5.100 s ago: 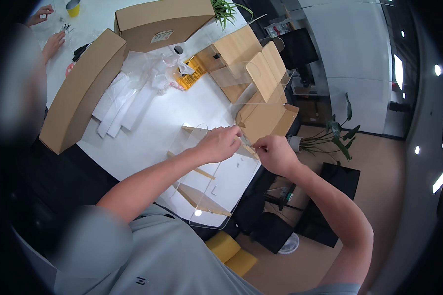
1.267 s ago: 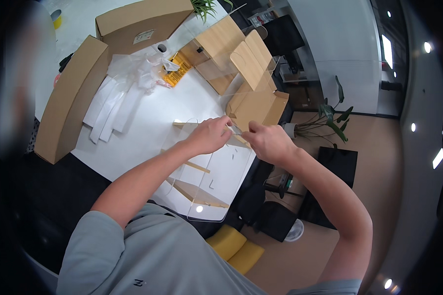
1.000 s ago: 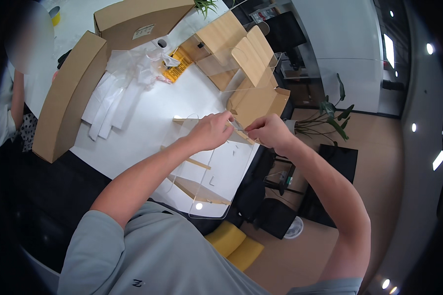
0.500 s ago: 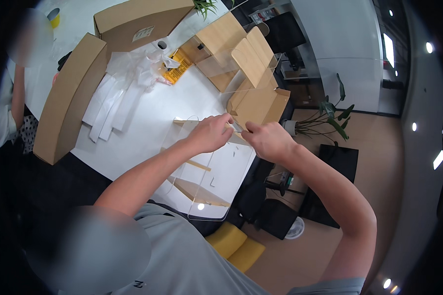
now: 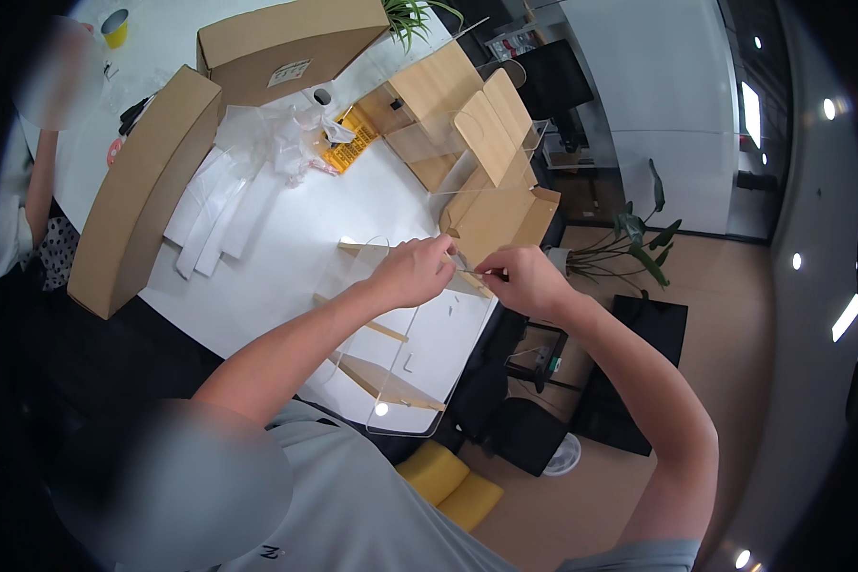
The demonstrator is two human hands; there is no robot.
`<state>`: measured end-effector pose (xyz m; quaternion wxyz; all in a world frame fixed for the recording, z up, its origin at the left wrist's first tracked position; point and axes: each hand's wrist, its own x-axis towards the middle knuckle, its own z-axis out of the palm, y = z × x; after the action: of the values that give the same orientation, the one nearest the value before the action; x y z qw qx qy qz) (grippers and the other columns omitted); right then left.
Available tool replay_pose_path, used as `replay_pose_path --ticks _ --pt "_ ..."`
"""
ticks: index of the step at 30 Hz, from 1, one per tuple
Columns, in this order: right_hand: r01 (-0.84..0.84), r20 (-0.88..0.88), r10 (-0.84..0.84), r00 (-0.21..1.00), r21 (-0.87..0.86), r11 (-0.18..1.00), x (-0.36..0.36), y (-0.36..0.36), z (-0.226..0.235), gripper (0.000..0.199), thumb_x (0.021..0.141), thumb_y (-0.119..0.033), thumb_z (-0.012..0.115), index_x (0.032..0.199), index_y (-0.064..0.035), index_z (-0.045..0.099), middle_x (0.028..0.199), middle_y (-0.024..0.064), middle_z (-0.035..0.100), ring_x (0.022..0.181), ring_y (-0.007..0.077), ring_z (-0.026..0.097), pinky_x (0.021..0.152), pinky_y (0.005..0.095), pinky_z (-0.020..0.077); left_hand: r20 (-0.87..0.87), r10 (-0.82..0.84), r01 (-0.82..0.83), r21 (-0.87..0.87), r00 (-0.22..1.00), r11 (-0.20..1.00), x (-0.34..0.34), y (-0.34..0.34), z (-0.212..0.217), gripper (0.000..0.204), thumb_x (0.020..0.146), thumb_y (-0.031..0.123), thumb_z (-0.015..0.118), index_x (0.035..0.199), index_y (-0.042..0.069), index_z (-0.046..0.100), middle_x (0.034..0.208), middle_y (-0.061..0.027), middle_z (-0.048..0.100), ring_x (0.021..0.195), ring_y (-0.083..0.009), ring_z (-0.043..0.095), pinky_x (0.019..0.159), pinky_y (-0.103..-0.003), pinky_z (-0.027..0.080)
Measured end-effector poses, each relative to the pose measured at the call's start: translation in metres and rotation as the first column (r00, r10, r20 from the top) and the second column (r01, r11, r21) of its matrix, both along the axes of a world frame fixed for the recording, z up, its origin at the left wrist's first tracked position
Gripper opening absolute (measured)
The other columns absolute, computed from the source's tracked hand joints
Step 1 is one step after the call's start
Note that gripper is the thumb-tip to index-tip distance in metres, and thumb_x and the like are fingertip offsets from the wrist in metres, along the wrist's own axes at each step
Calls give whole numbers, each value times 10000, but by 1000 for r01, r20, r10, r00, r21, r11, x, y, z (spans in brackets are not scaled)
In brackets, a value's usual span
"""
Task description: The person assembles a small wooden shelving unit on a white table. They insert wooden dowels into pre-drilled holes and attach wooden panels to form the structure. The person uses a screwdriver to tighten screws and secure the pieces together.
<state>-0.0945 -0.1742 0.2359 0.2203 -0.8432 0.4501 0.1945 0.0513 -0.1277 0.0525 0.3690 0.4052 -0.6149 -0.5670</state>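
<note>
Nearest the person, a clear acrylic box with thin light-wood strips along its edges (image 5: 400,367) lay on the white desk (image 5: 286,257), overhanging its near edge. Over its far end the left hand (image 5: 412,272) closed its grip on the top strip, while the right hand (image 5: 524,281) pinched what looked like a small slender piece (image 5: 477,274), too thin to identify. Compared with half a second before, the hands had barely shifted, so the fitting at that corner seemed unfinished. Beyond stood assembled wood-and-acrylic boxes (image 5: 477,153), crumpled clear plastic wrapping (image 5: 267,133), a long brown cardboard carton (image 5: 138,191) and a larger cardboard box (image 5: 291,43).
</note>
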Motion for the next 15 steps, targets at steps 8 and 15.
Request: replay_pose_path --ticks 8,15 --pt "-670 -479 578 660 -28 742 10 10 8 110 817 -61 713 923 -30 708 956 92 637 746 254 746 650 402 615 -12 5 -6 -16 1000 1000 0 0 -2 342 1021 255 602 1258 8 601 1163 -233 716 1133 -421 669 988 -495 526" --pt "387 -94 -388 917 -34 922 7 14 -5 183 868 3 644 940 14 812 833 160 760 777 300 743 716 393 581 8 -18 18 11 1000 1000 1 -1 1 348 1022 254 592 1260 0 608 1216 -227 712 1164 -408 665 1017 -484 520"
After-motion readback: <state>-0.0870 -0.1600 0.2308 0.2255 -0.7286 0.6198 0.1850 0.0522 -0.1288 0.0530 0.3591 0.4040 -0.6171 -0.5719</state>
